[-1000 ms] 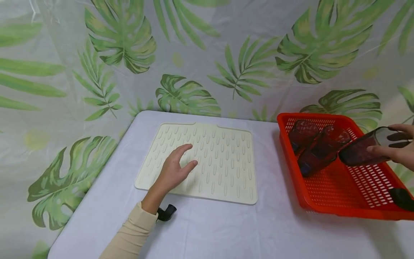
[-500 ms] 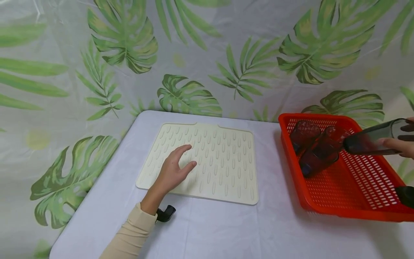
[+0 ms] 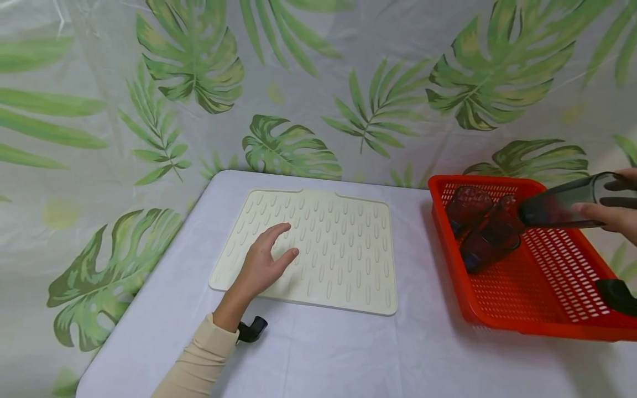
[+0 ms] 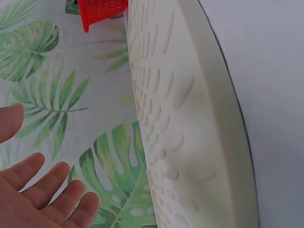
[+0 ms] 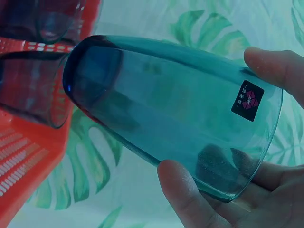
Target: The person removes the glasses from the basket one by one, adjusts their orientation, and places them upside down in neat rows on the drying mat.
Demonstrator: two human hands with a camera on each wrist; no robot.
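Note:
My right hand (image 3: 619, 216) grips a blue-tinted drinking glass (image 3: 559, 203) near its rim, over the red basket's back right part. In the right wrist view the glass (image 5: 156, 102) lies tilted on its side, its thick dark base away from the palm; a small black label (image 5: 247, 100) shows near the rim. Thumb and fingers stand on opposite sides of it. More dark tinted glasses (image 3: 487, 243) lie in the basket's left part. My left hand (image 3: 264, 262) hovers over the cream ridged mat (image 3: 343, 260), fingers loosely bent, holding nothing.
The red plastic basket (image 3: 460, 293) has perforated walls and stands on the table's right side. White cloth (image 3: 338, 354) covers the table. A leaf-patterned sheet (image 3: 378, 38) hangs behind and at the left. A black strap piece (image 3: 252, 329) sits at the left wrist.
My right hand has lifted the glass higher and farther back over the basket, and the glass lies closer to level. The left hand has hardly moved.

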